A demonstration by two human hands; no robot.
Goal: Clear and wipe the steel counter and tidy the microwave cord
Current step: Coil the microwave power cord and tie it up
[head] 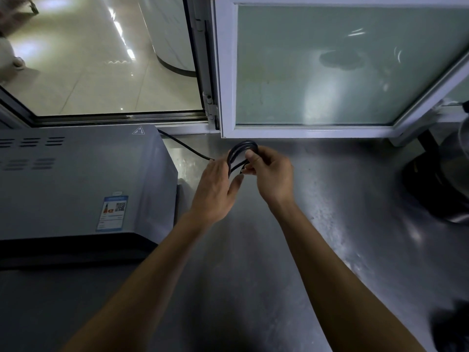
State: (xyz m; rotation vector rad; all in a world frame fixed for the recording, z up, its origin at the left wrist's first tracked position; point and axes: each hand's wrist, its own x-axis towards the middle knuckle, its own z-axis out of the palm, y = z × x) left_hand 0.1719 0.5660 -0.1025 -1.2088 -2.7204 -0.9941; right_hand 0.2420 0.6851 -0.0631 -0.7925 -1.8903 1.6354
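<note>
Black microwave cord sits coiled above the counter's back edge, pinched in your right hand. Your left hand, fingers relaxed against the loop, is nearer the slack running left toward the microwave.

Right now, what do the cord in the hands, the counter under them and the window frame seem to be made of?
Cord: black rubber or plastic sheath, matte, bending into smooth loops.
Counter: likely stainless steel; grey, dull sheen, blurred smeary reflections.
Window frame: white, smooth, semi-gloss; plastic or painted metal, cannot tell which.
</note>
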